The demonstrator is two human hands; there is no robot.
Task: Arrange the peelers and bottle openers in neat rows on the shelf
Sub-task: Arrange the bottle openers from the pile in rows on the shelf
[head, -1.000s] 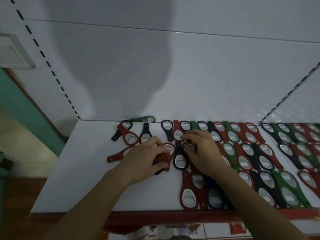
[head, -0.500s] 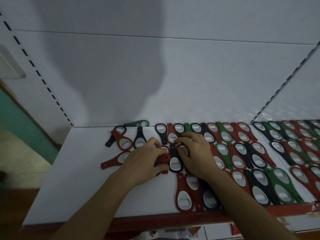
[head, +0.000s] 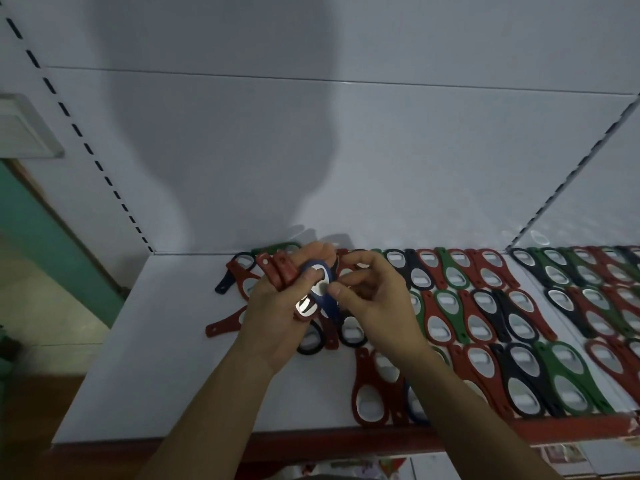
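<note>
My left hand [head: 277, 306] is raised above the white shelf [head: 145, 368], palm up, and holds a small stack of bottle openers: red ones [head: 277, 268] and a blue one [head: 320, 282] on top. My right hand [head: 374, 299] pinches the blue opener's edge with thumb and forefinger. Under the hands lie loose openers: a red one [head: 221, 323] pointing left, black ones [head: 311, 344] and a black-and-red pair [head: 239, 268] at the back. To the right, red, green and black openers [head: 485, 306] lie in rows.
The shelf's red front edge [head: 346, 441] runs below my forearms. The white back panel [head: 311, 150] rises behind, with slotted uprights at left [head: 86, 147] and right [head: 561, 181]. More opener rows [head: 595, 289] fill the neighbouring shelf bay. A green frame [head: 52, 244] stands at far left.
Both hands have lifted off the shelf. The left now carries a stack of red and blue openers palm up, and the right has moved onto the blue one.
</note>
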